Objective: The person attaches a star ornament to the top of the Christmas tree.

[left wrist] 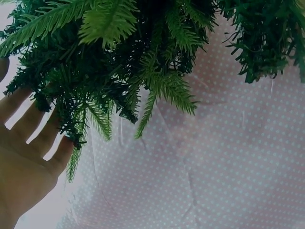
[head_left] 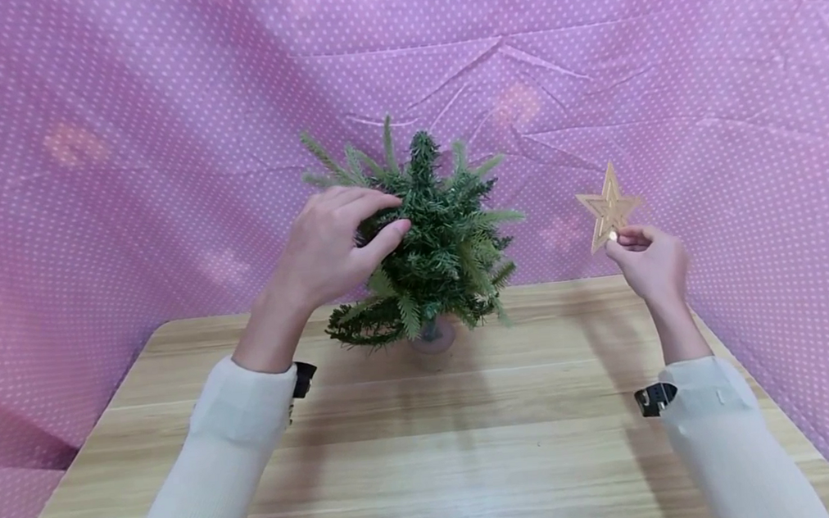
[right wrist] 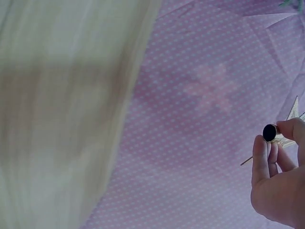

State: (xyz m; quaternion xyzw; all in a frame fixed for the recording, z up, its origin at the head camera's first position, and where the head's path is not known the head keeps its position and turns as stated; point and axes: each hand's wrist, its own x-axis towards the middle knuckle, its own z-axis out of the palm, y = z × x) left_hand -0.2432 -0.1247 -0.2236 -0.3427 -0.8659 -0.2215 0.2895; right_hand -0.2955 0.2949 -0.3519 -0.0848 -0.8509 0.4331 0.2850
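Observation:
A small artificial Christmas tree [head_left: 438,236] stands upright on the table, dark green with lighter sprigs. My left hand [head_left: 332,241] is at its upper left side, thumb and fingers apart around the foliage. Seen from the left wrist, the left fingers [left wrist: 40,126] are spread among the branches, some partly hidden by needles. Off to the right of the tree, my right hand [head_left: 651,261] pinches a gold star tree topper [head_left: 612,205] near its bottom, points upward, above the table. The right wrist view shows the topper's round dark-ended base [right wrist: 270,132] between thumb and fingers.
The light wood table [head_left: 433,471] ends just behind the tree's pale round base [head_left: 433,344]. Pink dotted cloth [head_left: 190,147] hangs at the back and both sides. A low branch [head_left: 365,329] sticks out left near the tabletop.

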